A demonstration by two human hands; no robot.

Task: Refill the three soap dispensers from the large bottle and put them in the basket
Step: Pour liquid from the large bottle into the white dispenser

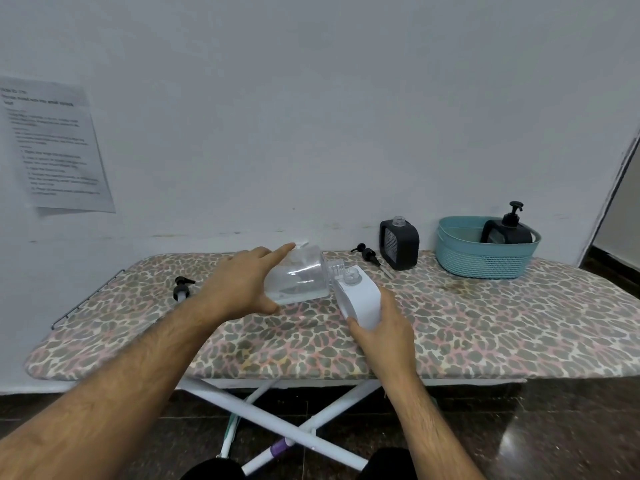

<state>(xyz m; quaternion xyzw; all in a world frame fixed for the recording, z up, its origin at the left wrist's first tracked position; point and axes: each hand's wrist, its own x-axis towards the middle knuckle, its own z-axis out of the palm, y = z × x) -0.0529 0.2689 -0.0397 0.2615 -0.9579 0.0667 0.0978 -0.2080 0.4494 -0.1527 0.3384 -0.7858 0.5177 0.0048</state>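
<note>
My left hand (239,284) grips the large clear bottle (299,277), tipped on its side with its neck at the open mouth of a white dispenser (358,297). My right hand (384,323) holds that white dispenser tilted toward the bottle. A black dispenser (399,244) without its pump stands by the wall. Another black dispenser (509,228) with its pump on sits inside the teal basket (481,261) at the right.
All this rests on an ironing board (485,334) with a leopard-print cover. One loose black pump (367,253) lies beside the open black dispenser, another pump (182,288) lies at the left. A paper sheet (55,147) hangs on the wall.
</note>
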